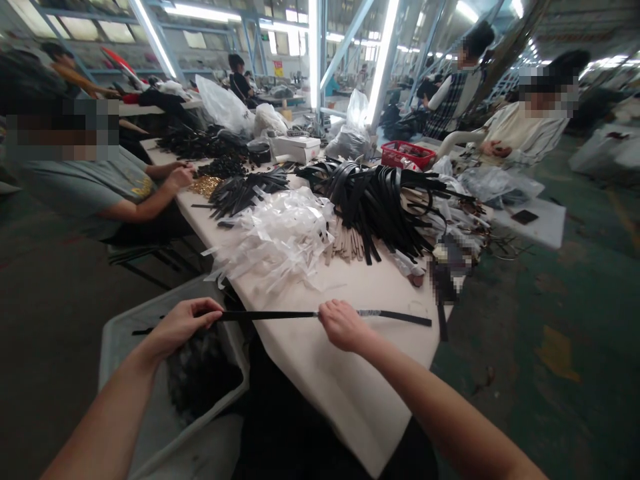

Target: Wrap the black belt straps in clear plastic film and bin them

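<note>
Strap: a long black strap (270, 315) was held stretched level just above the near end of the table (320, 360), its right end lying out past the right hand.
Left hand: the left hand (183, 325) was closed on the strap near its left end, fingers curled over it and thumb under; a short tail stuck out to the left.
Right hand: the right hand (341, 325) was pinched shut on the strap farther along, knuckles up, fingertips hidden beneath.
Bin: a grey bin (150, 400) was seen under the left hand, beside the table, with dark pieces heaped inside.
Table load: a pile of clear wrappers (275, 237) was lying just beyond the strap; a heap of black straps (380, 200) was spread to its right, and a red basket (407, 155) was set farther back.
People: a seated person's hand (180, 177) was rested on the table's left edge, well apart from the strap; others were seated far right.
</note>
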`<state>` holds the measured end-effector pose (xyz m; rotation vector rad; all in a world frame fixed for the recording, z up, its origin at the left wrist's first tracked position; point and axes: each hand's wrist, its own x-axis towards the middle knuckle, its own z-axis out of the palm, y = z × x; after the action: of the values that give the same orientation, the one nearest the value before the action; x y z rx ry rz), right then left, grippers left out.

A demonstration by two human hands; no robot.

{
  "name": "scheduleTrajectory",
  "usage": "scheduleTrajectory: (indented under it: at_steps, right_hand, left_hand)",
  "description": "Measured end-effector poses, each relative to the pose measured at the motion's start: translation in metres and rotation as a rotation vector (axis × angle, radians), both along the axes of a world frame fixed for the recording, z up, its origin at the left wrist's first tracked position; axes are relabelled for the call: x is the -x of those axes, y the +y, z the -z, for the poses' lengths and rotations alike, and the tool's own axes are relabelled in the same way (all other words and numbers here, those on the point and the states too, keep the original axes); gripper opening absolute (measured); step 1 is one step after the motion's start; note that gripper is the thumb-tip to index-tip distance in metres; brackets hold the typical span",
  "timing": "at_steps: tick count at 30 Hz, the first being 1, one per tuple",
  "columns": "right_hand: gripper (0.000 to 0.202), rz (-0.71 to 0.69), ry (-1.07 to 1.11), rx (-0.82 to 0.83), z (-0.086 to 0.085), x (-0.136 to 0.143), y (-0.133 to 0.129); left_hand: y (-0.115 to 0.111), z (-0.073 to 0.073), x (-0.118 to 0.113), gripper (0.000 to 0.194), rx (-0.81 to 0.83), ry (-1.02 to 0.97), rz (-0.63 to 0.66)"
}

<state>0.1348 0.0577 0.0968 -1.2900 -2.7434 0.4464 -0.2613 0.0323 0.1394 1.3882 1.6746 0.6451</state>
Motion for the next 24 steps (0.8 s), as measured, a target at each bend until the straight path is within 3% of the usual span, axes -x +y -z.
scheduleTrajectory:
  at_steps: [6, 8, 10, 11, 13, 16, 18, 19, 21, 24]
  right_hand:
    - [0.025, 0.117, -0.071, 0.094, -0.001, -0.109, -0.002]
    - [0.029, 0.224, -0.131, 0.155, 0.000, -0.148, 0.000]
    - [0.020, 0.323, -0.188, 0.185, 0.002, -0.181, 0.004]
    - [0.016, 0.353, -0.204, 0.183, 0.003, -0.193, 0.007]
    - [0.015, 0.392, -0.218, 0.177, 0.006, -0.205, 0.012]
    - [0.017, 0.416, -0.209, 0.145, 0.007, -0.201, 0.017]
    - [0.017, 0.422, -0.197, 0.117, 0.005, -0.195, 0.017]
    - [0.018, 0.428, -0.192, 0.103, 0.002, -0.195, 0.016]
    - [0.021, 0.449, -0.190, 0.080, -0.002, -0.202, 0.012]
    - [0.024, 0.486, -0.223, 0.069, -0.001, -0.230, 0.003]
  left_hand:
    - [0.025, 0.023, -0.011, 0.050, 0.013, 0.002, -0.015]
    - [0.034, 0.026, -0.017, 0.048, -0.005, 0.140, -0.029]
    - [0.038, 0.025, -0.040, 0.042, -0.099, 0.358, -0.055]
    - [0.038, 0.023, -0.061, 0.039, -0.189, 0.459, -0.057]
    - [0.034, 0.022, -0.126, 0.041, -0.439, 0.575, 0.011]
    - [0.024, 0.027, -0.255, 0.053, -0.653, 0.515, 0.421]
    - [0.023, 0.037, -0.331, 0.063, -0.679, 0.530, 0.631]
    - [0.025, 0.043, -0.359, 0.057, -0.660, 0.565, 0.697]
    - [0.032, 0.055, -0.394, 0.032, -0.574, 0.641, 0.800]
    - [0.043, 0.071, -0.402, 0.017, -0.496, 0.701, 0.876]
